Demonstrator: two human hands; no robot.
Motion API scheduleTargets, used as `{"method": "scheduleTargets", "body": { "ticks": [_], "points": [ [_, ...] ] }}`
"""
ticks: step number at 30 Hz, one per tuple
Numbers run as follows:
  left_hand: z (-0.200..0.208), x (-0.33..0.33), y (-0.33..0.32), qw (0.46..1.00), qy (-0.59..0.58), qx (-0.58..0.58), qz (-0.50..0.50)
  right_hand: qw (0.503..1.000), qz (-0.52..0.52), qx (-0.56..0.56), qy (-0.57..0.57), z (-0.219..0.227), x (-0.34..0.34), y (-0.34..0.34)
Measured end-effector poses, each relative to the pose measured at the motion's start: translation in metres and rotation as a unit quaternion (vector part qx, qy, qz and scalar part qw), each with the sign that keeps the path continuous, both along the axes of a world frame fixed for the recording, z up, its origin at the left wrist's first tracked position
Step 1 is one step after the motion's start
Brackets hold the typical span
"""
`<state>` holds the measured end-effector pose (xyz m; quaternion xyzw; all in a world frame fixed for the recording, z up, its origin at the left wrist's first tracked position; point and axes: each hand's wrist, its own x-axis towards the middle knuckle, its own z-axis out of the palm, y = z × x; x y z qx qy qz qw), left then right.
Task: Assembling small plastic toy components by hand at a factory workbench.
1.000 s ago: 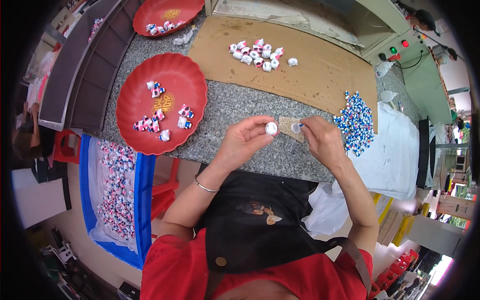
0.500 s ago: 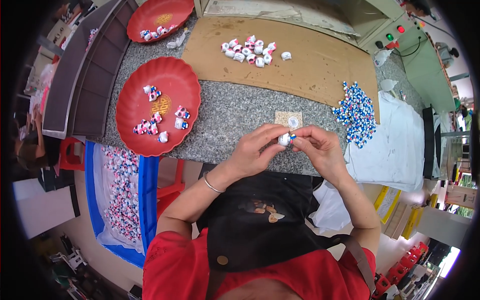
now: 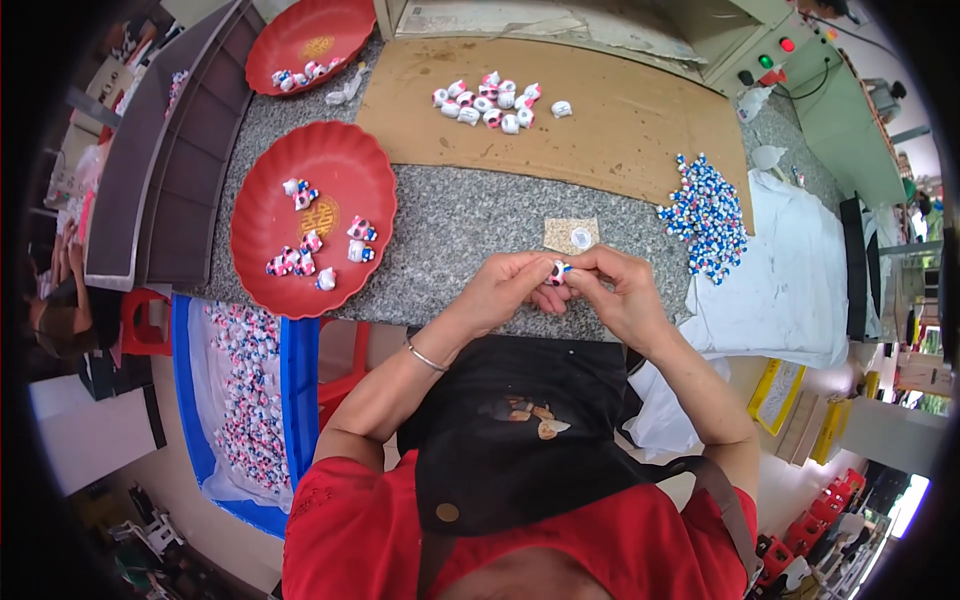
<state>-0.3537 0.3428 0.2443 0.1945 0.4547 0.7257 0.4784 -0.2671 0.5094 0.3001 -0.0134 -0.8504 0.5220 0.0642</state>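
Between my two hands, near the front edge of the grey speckled table (image 3: pixel 450 215), is a small toy figurine (image 3: pixel 557 271) with a white, pink and black head and a bit of blue. My left hand (image 3: pixel 507 289) grips its head side, thumb on top and the other fingers curled beneath. The thumb and fingertips of my right hand (image 3: pixel 624 291) pinch it from the right, by the blue part. Just beyond my fingers lies a small tan speckled pad (image 3: pixel 560 232) with a round white piece (image 3: pixel 581 238) on it.
Left stands a red scalloped plate (image 3: pixel 262 190) with several finished-looking figurines; another red plate (image 3: pixel 262 50) is behind. White and pink heads (image 3: pixel 490 102) lie on cardboard (image 3: pixel 620 130). Blue and white bodies (image 3: pixel 705 220) are heaped right. A blue crate (image 3: pixel 300 400) of figurines sits below left.
The figurine has turned in my hands, so its pink and black side shows instead of its white side. Both hands have shifted slightly left, and my left fingers have curled under.
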Motion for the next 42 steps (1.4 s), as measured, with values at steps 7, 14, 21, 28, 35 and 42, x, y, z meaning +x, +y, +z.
{"method": "scheduleTargets", "body": {
  "ticks": [7, 14, 21, 28, 35, 42],
  "points": [
    [0.017, -0.010, -0.020, 0.985, 0.150, -0.059, 0.059, 0.999, 0.027, 0.012, 0.038, -0.004, 0.003, 0.012],
    [0.061, -0.053, -0.116, 0.681, 0.591, -0.269, 0.338, 0.936, -0.102, 0.332, 0.064, -0.026, 0.012, 0.128],
    [0.078, -0.063, -0.080, 0.569, 0.673, -0.245, 0.404, 0.907, -0.029, 0.410, 0.086, -0.031, 0.002, 0.141],
    [0.028, -0.141, 0.087, 0.594, 0.738, -0.188, 0.261, 0.947, -0.077, 0.304, 0.065, -0.015, 0.024, 0.106],
    [0.022, -0.173, 0.139, 0.580, 0.741, -0.338, 0.033, 0.952, -0.070, 0.294, 0.042, -0.013, 0.076, 0.070],
    [0.032, -0.168, 0.148, 0.592, 0.744, -0.306, 0.042, 0.918, -0.014, 0.396, -0.002, -0.023, 0.055, 0.082]
  ]
}}
